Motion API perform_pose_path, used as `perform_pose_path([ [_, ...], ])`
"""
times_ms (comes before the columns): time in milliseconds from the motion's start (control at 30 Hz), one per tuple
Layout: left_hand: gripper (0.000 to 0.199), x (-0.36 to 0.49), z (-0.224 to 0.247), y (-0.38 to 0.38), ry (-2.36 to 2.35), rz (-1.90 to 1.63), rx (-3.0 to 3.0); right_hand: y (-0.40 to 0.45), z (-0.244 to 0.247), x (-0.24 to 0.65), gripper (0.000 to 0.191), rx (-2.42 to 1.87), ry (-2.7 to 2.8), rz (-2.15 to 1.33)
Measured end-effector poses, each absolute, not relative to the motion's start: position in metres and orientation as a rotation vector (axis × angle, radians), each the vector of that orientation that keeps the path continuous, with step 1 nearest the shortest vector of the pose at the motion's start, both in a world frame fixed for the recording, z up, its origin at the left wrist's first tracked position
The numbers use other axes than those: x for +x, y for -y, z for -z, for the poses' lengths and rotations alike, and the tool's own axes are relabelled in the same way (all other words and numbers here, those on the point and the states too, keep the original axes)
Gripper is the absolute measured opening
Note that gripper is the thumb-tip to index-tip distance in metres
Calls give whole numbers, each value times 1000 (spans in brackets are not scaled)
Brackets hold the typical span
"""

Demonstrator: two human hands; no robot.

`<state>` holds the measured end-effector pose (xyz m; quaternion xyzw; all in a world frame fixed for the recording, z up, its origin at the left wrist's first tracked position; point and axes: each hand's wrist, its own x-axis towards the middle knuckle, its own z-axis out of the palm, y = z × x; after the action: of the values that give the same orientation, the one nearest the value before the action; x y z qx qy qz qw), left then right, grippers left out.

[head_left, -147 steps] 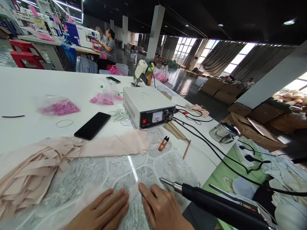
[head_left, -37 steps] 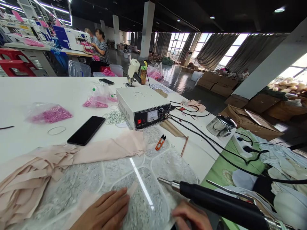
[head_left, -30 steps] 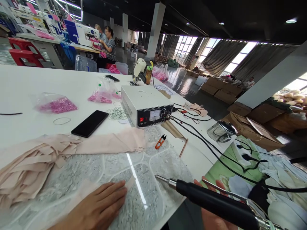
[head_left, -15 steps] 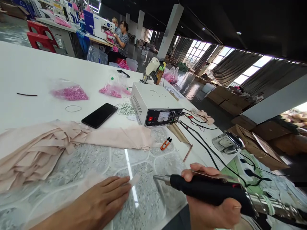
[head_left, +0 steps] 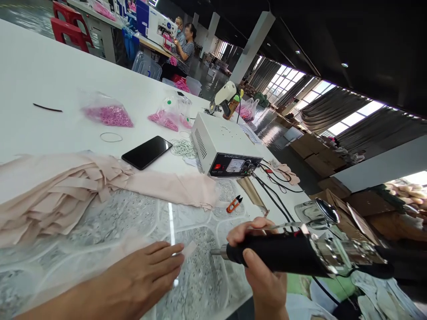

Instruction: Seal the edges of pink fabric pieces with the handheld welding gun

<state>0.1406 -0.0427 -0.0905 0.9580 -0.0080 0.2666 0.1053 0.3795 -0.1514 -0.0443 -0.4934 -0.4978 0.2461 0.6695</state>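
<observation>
My left hand (head_left: 147,273) lies flat with its fingers stretched out, pressing a thin, pale, see-through fabric strip (head_left: 191,250) onto the grey marble-patterned mat (head_left: 200,289). The strip's end sticks out past the fingertips. In my right hand (head_left: 263,266) is a black handheld ultrasonic welder (head_left: 276,253), my fingers wrapped round its body. Its metal tip points left, low over the mat, a short way right of the strip's end; whether it touches the mat I cannot tell. Beyond my hands, a pile of beige fabric pieces (head_left: 66,191) spreads across the mat's far edge.
A white control box (head_left: 227,142) with cables stands beyond the mat. Orange thread snips (head_left: 234,204), a phone (head_left: 147,152), white elastic loops (head_left: 183,149) and bags of pink pieces (head_left: 110,113) lie around it. A glass jar (head_left: 313,213) stands right. Two people sit at sewing machines behind.
The welder has swung to a more level angle, and my right hand has shifted slightly left and up with it. My left hand stays on the strip. The whole view has tilted.
</observation>
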Motion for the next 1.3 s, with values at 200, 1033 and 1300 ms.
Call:
perform_pose_path([
  [200,29,139,95,46,-28,-795,2805,142,49,369,25,-1047,973,-523],
  [1033,44,138,95,42,52,-743,2939,122,54,359,17,-902,902,-598],
  [1300,43,138,97,42,72,-685,2906,122,55,357,14,-899,891,-618],
])
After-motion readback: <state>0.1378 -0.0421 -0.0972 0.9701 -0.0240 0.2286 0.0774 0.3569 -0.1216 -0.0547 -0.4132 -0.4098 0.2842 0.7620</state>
